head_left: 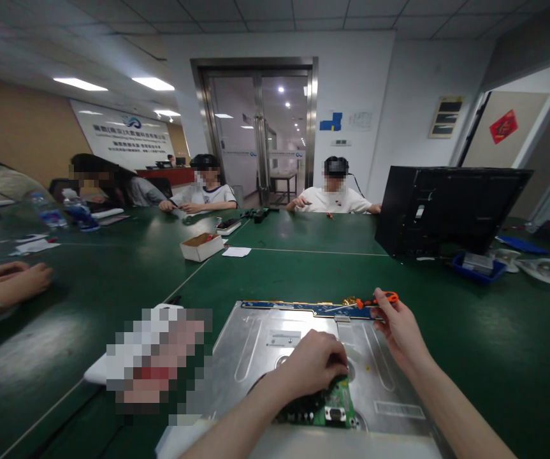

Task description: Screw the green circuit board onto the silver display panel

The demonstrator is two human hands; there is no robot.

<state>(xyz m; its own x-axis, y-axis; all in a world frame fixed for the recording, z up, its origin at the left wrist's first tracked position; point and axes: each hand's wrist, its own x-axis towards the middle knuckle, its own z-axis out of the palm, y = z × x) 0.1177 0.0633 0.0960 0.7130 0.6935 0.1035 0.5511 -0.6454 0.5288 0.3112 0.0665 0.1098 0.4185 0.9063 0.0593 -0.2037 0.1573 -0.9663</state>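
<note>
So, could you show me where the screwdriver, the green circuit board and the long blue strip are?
Screwdriver (361, 304): head view, on the front end of its orange handle.
Green circuit board (341, 398): head view, on its bare green surface.
Blue strip (298, 308): head view, near its middle.

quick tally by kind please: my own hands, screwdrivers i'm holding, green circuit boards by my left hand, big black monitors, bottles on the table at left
left hand and right hand: 2
screwdriver: 1
green circuit board: 1
black monitor: 1
bottles: 2
total: 7
</note>
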